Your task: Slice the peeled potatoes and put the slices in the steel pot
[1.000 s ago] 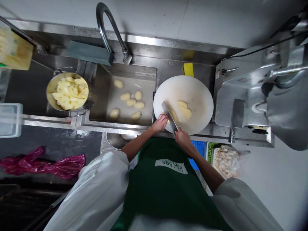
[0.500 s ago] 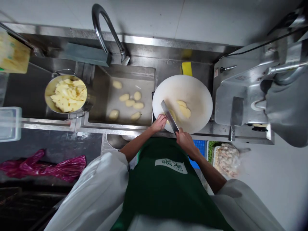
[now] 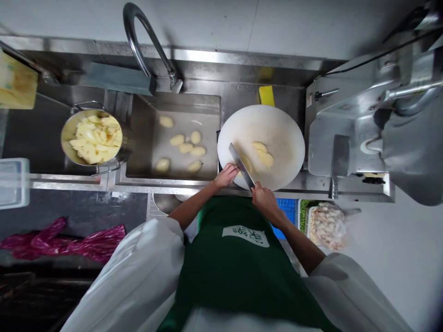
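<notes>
On a round white cutting board (image 3: 287, 129), my right hand (image 3: 266, 201) is closed round the handle of a kitchen knife (image 3: 241, 165). The blade slants up and to the left across the near left part of the board. Along its right side a peeled potato (image 3: 247, 164) shows, partly covered by the blade. My left hand (image 3: 226, 175) has its fingers curled against the potato on the blade's left side, and they hide most of that end. A few cut potato slices (image 3: 265, 157) lie overlapping to the right of the knife.
Several peeled potatoes (image 3: 185, 148) lie in the water of the sink (image 3: 141, 138) under a faucet (image 3: 133, 34). A pot (image 3: 65, 140) of potato slices stands further left. Behind the board is a yellow sponge (image 3: 266, 96). A cleaver (image 3: 340, 157) rests on the slicing machine (image 3: 321, 124) at right.
The whole view has shifted slightly. Both hands, the knife and the potato hold nearly the same place on the board.
</notes>
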`<state>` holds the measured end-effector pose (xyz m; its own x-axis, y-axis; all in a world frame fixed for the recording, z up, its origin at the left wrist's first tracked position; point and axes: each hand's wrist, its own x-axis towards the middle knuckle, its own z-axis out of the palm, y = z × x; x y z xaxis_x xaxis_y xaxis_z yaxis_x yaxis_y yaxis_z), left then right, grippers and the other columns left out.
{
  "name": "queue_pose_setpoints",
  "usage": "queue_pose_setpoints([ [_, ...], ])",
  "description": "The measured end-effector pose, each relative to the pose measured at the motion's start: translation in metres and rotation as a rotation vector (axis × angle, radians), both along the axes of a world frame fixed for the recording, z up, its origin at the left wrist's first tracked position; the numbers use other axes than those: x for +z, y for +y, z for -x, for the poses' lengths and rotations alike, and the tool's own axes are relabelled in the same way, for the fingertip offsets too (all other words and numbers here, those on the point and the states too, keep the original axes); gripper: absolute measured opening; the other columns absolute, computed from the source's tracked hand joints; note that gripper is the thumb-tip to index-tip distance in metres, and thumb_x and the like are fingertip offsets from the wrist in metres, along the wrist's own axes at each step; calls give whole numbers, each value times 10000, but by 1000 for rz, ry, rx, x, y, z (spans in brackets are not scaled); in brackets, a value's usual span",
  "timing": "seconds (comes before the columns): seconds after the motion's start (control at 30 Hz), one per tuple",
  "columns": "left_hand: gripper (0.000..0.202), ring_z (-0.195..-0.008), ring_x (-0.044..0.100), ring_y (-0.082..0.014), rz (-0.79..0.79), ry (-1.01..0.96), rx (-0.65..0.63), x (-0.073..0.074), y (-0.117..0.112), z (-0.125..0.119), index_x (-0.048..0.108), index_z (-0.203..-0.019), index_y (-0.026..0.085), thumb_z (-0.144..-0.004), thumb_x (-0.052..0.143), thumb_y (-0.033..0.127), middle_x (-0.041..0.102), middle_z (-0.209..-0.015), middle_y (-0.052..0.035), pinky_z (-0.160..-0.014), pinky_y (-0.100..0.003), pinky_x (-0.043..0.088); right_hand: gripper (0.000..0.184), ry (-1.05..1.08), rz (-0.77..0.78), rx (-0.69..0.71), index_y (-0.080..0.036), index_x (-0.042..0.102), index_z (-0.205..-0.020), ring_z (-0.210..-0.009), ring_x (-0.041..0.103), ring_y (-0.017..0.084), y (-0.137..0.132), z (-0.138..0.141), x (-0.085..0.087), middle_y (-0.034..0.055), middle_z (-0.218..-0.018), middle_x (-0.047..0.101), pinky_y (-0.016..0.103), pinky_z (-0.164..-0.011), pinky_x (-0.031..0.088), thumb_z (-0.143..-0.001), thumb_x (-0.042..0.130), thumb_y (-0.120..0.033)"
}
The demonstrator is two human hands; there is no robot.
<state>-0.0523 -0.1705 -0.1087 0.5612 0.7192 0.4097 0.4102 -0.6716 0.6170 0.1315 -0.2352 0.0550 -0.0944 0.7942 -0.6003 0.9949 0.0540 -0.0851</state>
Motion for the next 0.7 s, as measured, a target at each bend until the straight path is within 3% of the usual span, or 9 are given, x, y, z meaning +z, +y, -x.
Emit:
queue_pose_setpoints([
  [0.1, 282, -1088, 492, -227, -13, 7, 4, -2, 0, 0, 564, -1141, 130, -960, 360, 203, 568, -1091, -141, -927, -453, 482, 323, -8, 19, 2, -128, 459, -1086, -786, 659, 217, -2, 1, 3, 125, -836, 666, 274, -677, 391, -985, 221, -321],
  [0.43, 258, -1125, 514, -211, -57, -105, 61, -17, -7, 4, 573, -1132, 122, -965, 397, 208, 598, -1090, -139, -940, -449, 497, 328, -8, 68, -26, -124, 462, -1108, -837, 656, 223, 8, 8, -18, 141, -905, 665, 284, -705, 404, -983, 235, -325],
  [0.7, 280, -1146, 516, -229, 7, -34, -4, -16, -6, 1, 560, -1141, 108, -964, 371, 212, 597, -1105, -161, -981, -489, 469, 320, -52, 50, 7, -123, 455, -1098, -826, 664, 227, 7, 9, -8, 147, -881, 673, 283, -706, 408, -981, 233, -322],
])
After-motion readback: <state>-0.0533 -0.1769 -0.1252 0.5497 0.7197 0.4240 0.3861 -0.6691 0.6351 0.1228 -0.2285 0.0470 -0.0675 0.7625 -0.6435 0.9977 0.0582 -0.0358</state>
